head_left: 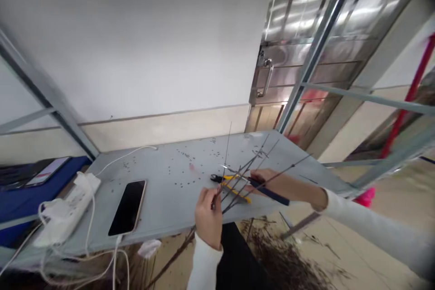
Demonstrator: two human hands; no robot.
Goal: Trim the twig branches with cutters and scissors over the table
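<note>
left hand [207, 217] grip pinching twigs [239, 176] at their lower ends | long axis runs rightward over yellow cutters [234, 191] toward right hand [277, 185] | its grip closed on blue handle [270, 193] | above grey surface [159, 195]

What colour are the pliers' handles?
The pliers' handles are yellow, seen best in the head view.
</note>
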